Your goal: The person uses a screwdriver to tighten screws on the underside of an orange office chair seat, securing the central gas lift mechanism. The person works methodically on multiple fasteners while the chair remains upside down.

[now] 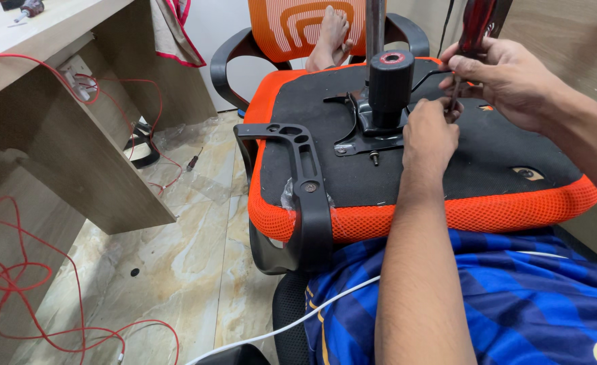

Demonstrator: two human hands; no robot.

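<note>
Seen from the head camera, an upturned office chair seat (pixel 407 182), black underneath with an orange mesh edge, lies across the lap of a person in a blue striped shirt, filling the centre and right of the frame. The right hand (pixel 508 81), upper right, is clenched around a screwdriver (pixel 475 30) with a dark red handle, its shaft pointing down toward the seat's underside. The left hand (pixel 430 132), just below and touching the shaft's lower end, pinches at the tip; what it grips there is too small to tell. Just left of both hands stands the black gas-lift cylinder (pixel 390 84) on its metal mounting plate (pixel 363 135), centre top. A black plastic armrest (pixel 305 182) is bolted at the seat's left edge. Behind, at top centre, a bare foot (pixel 331 37) rests against an orange chair back (pixel 292 23). A wooden desk (pixel 55 128) occupies the upper left, with red wire (pixel 14 277) looping down to the tiled floor, where a second screwdriver (pixel 194 161) lies.
</note>
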